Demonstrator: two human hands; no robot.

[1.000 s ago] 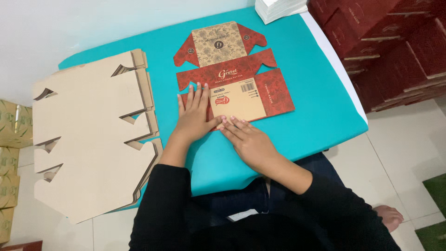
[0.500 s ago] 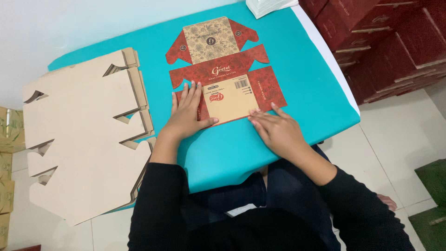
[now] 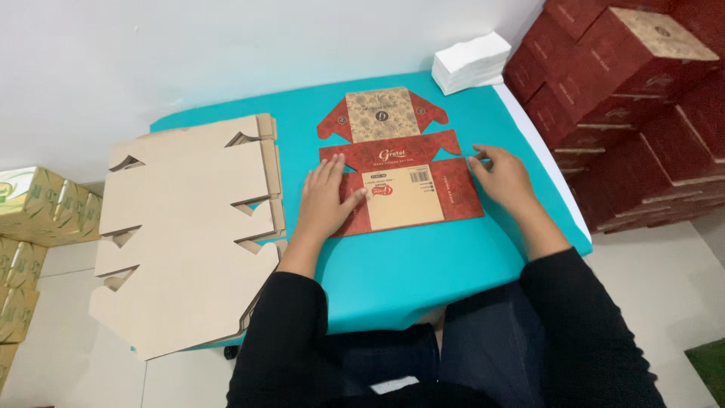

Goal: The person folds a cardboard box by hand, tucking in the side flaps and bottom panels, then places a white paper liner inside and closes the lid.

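Beside the left hand [image 3: 326, 202], pressed flat with open grip on the box blank [image 3: 404, 175], the right hand [image 3: 504, 177] has slid out to the blank's right edge, fingers loose, clamping nothing; flattening looks done.

Bright, even light falls on my bench [image 3: 423, 279]; shadows are soft, nothing glares, and the focus is sharp, with slight stretching at the edges.

This was a small packing or box-assembly workroom. A teal-covered surface [image 3: 423, 279] carried a stack of unfolded die-cut cardboard blanks [image 3: 189, 234] and a printed red carton blank [image 3: 400, 170], while finished red boxes [image 3: 627, 98] were stacked high against the wall and green-yellow cartons [image 3: 34, 219] sat on the tiled floor.
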